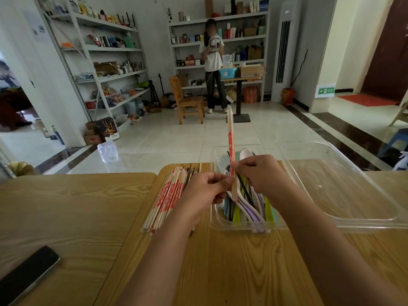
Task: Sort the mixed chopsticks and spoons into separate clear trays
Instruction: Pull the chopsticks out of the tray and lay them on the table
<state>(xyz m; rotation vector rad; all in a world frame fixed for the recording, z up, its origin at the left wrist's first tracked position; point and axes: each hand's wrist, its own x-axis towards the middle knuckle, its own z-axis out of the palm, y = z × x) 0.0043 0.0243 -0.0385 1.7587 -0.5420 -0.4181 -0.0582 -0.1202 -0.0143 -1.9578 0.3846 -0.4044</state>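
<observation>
While both hands pinch one wrapped chopstick pair (231, 138) upright over the mixed tray (215, 224), the sort is midway, by my read. Right hand (262, 173) has its fingers closed on the wrapper at mid-length; left hand (204, 191) has its fingertips pressed on it just below. The lower tip sits down among the spoons (249, 208), the top end points away up.

Risks: the long stick could lever out of the pinch if only one hand lets go, since the grip is low and most of the length stands above it. The lower tip might snag a spoon handle and drag it out of the tray. A black chopstick (244, 188) lies buried between the spoons, easy to miss. Sorted pile (166, 202) lies on the table (66, 206) left of the mixed tray; I cannot tell if a clear tray is under it, and a careless drop would roll sticks off.

Counts: clear trays surely visible, two — the mixed one and an empty tray (353, 184) touching its right side. Wrapped pairs in the pile: roughly a dozen, overlap blocks exact count. Spoons: around eight or more, white, purple, green, blue. One phone (26, 277) near the left edge.
</observation>
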